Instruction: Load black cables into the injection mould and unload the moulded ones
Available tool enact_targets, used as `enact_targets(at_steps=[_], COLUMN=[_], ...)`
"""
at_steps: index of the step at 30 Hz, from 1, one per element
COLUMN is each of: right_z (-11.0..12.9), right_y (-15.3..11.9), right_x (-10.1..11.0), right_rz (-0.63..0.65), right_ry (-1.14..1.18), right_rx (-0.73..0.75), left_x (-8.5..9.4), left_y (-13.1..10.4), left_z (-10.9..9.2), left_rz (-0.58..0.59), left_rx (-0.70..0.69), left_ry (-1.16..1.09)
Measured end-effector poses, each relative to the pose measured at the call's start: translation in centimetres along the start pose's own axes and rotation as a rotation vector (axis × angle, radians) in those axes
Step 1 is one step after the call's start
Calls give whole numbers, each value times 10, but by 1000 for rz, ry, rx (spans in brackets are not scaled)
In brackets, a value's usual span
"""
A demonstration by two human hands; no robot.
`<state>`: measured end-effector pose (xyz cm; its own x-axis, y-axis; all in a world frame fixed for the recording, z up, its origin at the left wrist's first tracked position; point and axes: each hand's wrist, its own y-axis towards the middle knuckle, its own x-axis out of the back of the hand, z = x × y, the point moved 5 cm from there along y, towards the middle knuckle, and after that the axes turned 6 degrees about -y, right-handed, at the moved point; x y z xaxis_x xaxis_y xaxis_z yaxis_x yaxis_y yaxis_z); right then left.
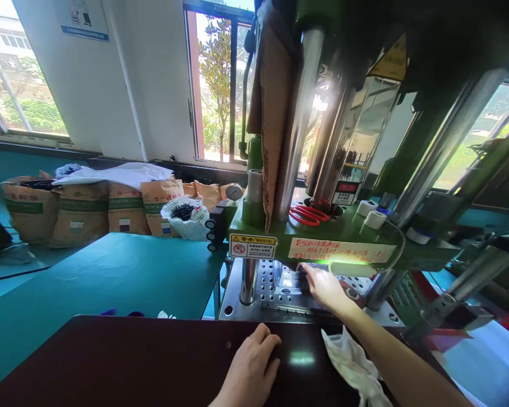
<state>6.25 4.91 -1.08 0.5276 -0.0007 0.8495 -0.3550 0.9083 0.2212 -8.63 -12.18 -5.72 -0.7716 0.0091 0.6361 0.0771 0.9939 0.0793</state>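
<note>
Your left hand (254,362) lies nearest the camera, low in the middle of the frame on the dark tabletop (131,359), its fingers loosely bent, slightly apart and gripping nothing that shows. To its right, at the lower right of the frame, a crumpled white cloth (343,353) lies beside your right forearm. Your right hand (326,289) reaches into the gap of the green press (343,230), right of centre; its index finger points left toward the shiny metal block (289,278), which sits on the perforated steel bed (233,298). You hide the other fingertips, so I cannot tell whether they pinch anything or whether the block is touched. The gravest risk, as I judge it, is that overhanging green section coming down while your fingers are beneath it, through a knocked control or a fault; the warning label (252,247) on its front edge faces you. Were the block hot, which cannot be seen, your bare skin could be burned. Your forearm might also snag the cloth if you pulled back sharply, and the red-handled tool (307,213) on the upper ledge could slide off if the machine shook.
</note>
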Motion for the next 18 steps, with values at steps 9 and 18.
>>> enact_targets(at_steps=[9, 18], right_z=[28, 42], right_y=[-33, -34], right_x=[11, 7], right_rz=[155, 78], right_ry=[1129, 1331], right_rx=[-226, -284], left_x=[3, 8], left_y=[2, -2], left_z=[0, -1], left_rz=[-35, -75], left_rx=[-70, -128], left_ry=[-23, 34])
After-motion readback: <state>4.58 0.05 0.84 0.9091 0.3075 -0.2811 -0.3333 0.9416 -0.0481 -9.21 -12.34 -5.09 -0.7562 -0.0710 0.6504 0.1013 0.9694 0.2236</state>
